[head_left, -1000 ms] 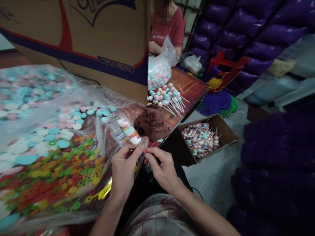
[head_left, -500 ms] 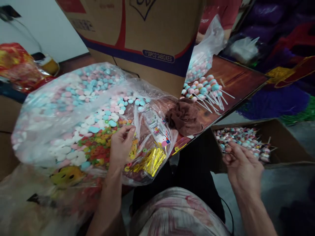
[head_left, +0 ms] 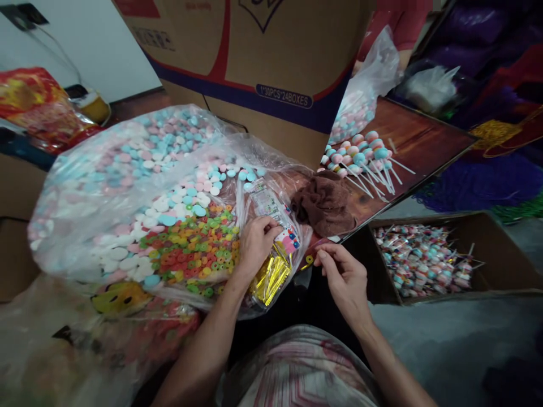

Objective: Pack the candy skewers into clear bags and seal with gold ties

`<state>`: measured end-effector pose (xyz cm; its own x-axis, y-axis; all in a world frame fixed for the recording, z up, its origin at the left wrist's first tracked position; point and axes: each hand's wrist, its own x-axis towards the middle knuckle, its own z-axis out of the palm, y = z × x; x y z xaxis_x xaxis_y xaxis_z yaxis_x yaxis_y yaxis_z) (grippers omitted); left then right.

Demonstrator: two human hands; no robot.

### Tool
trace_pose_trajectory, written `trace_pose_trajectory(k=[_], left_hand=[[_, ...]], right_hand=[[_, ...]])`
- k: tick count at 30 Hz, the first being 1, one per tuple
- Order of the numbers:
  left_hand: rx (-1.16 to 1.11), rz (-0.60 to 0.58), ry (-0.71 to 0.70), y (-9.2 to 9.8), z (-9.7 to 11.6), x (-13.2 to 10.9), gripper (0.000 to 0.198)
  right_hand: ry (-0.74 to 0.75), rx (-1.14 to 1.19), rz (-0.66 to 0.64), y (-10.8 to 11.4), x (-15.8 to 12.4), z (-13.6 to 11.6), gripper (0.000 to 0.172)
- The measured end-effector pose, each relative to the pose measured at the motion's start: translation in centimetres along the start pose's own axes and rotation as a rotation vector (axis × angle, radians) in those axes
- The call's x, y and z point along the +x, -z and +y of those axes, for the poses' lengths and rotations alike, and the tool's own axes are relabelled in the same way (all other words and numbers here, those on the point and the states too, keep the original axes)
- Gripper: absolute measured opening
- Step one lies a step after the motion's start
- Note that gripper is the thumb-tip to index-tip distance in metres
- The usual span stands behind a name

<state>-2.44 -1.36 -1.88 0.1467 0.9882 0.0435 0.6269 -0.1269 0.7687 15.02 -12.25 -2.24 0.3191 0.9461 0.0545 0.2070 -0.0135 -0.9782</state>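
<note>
My left hand (head_left: 255,242) is closed in a pinch on the stack of printed clear wrappers (head_left: 271,208), which lies on a big clear bag. That bag holds pink, blue and white candy discs (head_left: 127,186) and coloured ring candies (head_left: 190,244). A bundle of gold twist ties (head_left: 270,275) lies just below the left hand. My right hand (head_left: 344,278) hovers at the table's near edge, fingers curled into a pinch. What it holds, if anything, does not show. Bare candy sticks (head_left: 365,157) lie on the wooden table (head_left: 424,138).
A brown cloth (head_left: 324,204) sits between the bag and the sticks. An open carton of wrapped lollipops (head_left: 424,260) stands on the floor at right. A large cardboard box (head_left: 263,62) blocks the back. A person in a red shirt (head_left: 403,22) works beyond it.
My right hand came back from the floor carton to the table edge. My left hand slid right from the ring candies onto the wrappers. A second ago both hands held a wrapped lollipop.
</note>
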Motion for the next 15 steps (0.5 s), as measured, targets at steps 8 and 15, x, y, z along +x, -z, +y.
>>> trace_pose_trajectory(k=[8,15], left_hand=[[-0.496,0.112,0.141,2.2,2.7,-1.1,0.017],[-0.578,0.284,0.135,2.4,4.5,-2.7,0.019]], right_hand=[[-0.015,0.006,-0.089,-2.0,2.9,-1.7,0.025],[-0.137,0.317,-0.084,-4.7,4.5,-3.4,0.025]])
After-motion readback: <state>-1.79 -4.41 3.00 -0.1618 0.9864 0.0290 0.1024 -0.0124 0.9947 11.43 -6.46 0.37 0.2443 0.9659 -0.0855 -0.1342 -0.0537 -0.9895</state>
